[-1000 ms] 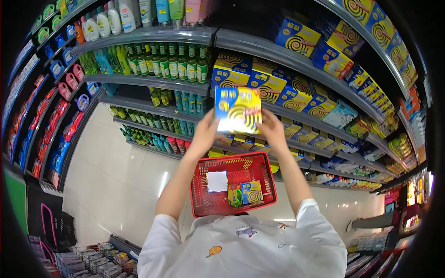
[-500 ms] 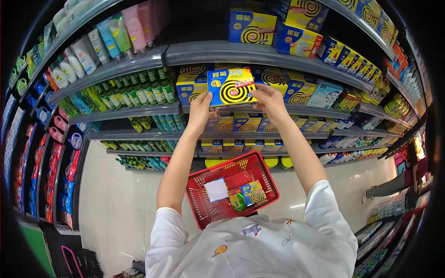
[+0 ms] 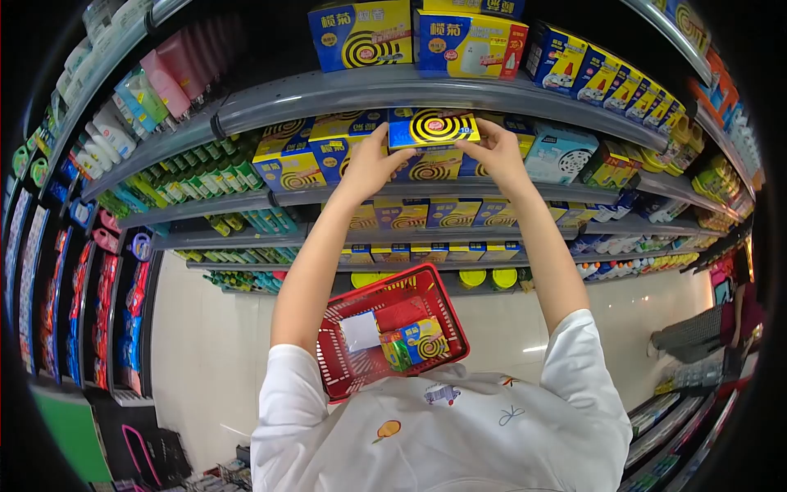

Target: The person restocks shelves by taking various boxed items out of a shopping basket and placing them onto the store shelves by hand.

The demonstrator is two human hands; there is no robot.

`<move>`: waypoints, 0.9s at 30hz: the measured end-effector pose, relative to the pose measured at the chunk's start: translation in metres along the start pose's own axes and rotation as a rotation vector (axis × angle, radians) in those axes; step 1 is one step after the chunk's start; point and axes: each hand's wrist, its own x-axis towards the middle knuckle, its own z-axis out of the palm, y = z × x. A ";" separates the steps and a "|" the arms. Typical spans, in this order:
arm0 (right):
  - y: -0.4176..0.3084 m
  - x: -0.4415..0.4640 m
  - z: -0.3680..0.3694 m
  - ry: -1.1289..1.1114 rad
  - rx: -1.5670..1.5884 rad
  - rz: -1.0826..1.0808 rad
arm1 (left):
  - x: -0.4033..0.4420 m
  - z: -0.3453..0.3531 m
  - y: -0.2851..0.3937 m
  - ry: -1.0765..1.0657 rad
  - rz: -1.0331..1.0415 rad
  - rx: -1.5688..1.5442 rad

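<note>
- In the head view, the bare left hand [image 3: 375, 162] is clamping the left end of a blue-and-yellow cardboard box with black spiral rings [image 3: 432, 129].
- The bare right hand [image 3: 497, 156] is gripping its right end.
- This box is covering part of a row of similar spiral-printed boxes [image 3: 332, 157] on a grey shelf [image 3: 459, 189].
- Below, a red slatted plastic basket [image 3: 452, 312] is holding several packages [image 3: 425, 340].
</note>
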 end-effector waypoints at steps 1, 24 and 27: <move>0.007 0.004 -0.003 0.051 -0.198 0.009 | 0.002 0.003 0.009 -0.027 -0.068 0.074; 0.071 -0.038 0.082 -0.209 -0.676 -0.420 | -0.039 -0.048 -0.150 0.759 -0.076 0.452; 0.072 -0.023 0.138 -0.181 -0.605 -0.482 | -0.041 -0.046 -0.137 0.687 -0.168 0.607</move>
